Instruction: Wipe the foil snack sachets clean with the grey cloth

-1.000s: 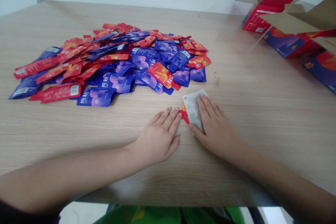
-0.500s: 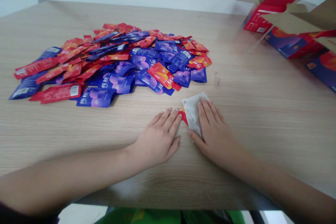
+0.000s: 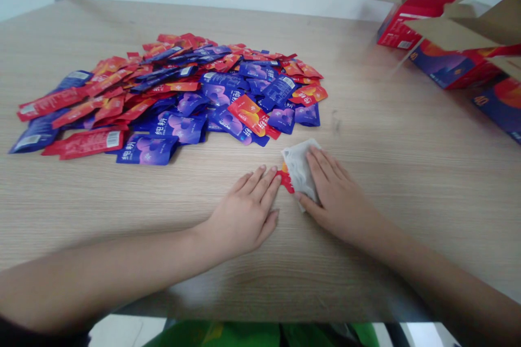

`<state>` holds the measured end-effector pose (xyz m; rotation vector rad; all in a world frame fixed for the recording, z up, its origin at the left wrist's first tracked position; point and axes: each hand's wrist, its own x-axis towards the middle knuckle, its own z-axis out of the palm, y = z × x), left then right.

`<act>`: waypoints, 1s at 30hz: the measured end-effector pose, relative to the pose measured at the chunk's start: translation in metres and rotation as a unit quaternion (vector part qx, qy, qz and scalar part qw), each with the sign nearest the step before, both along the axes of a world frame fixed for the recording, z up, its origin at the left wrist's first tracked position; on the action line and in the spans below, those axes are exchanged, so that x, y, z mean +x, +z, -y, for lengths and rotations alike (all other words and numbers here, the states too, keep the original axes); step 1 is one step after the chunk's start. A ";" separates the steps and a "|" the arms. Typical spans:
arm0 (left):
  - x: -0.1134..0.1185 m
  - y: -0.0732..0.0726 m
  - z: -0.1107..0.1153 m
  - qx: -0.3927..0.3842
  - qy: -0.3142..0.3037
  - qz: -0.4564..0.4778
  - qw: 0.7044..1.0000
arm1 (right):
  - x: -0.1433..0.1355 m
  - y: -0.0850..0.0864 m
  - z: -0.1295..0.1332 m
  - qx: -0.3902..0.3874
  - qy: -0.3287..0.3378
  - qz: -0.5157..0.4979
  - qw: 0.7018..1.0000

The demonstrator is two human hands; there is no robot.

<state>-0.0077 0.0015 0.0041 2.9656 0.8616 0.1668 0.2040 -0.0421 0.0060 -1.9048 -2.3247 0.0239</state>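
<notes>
Cloth (image 3: 302,171) shifted over pinned red packet (image 3: 286,180)

In the last half second the right hand (image 3: 340,200) had nudged the cloth slightly forward, rumpling it and baring a little more of the red packet; that suggested a rubbing stroke rather than a new grasp. Its fingers lay flat and close together on the cloth, thumb at the near edge. The left hand (image 3: 244,217) had not budged: fingers extended, slightly fanned, tips on the packet, seemingly to steady it. The packet lay on the worktop (image 3: 386,124), partly hidden under the cloth, near the pile of sachets (image 3: 181,127) and well apart from the boxes (image 3: 439,65).
</notes>
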 end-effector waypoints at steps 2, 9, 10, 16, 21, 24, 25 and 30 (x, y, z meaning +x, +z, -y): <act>0.000 0.000 0.000 0.000 0.000 -0.001 1.000 | 0.001 0.000 -0.002 0.008 -0.029 0.006 1.000; 0.000 0.000 0.000 -0.003 0.001 0.003 1.000 | -0.002 0.001 -0.002 -0.002 0.036 0.001 0.999; 0.000 0.000 0.000 -0.004 0.001 0.001 1.000 | -0.001 0.001 -0.003 0.001 0.012 0.001 1.000; 0.001 0.000 0.000 -0.005 0.001 -0.007 1.000 | -0.006 0.000 -0.002 0.008 0.034 0.011 0.999; 0.000 -0.001 -0.001 0.001 0.001 -0.010 1.000 | -0.003 -0.001 -0.003 0.002 -0.021 0.010 1.000; 0.000 0.000 0.000 -0.002 -0.002 -0.015 1.000 | -0.002 -0.001 -0.003 0.007 -0.015 0.013 1.000; 0.000 0.000 0.000 -0.002 -0.002 -0.016 1.000 | -0.002 -0.001 -0.002 0.006 0.005 0.013 1.000; 0.000 -0.001 -0.001 0.006 0.000 -0.008 1.000 | 0.001 -0.001 -0.002 -0.001 -0.013 0.016 1.000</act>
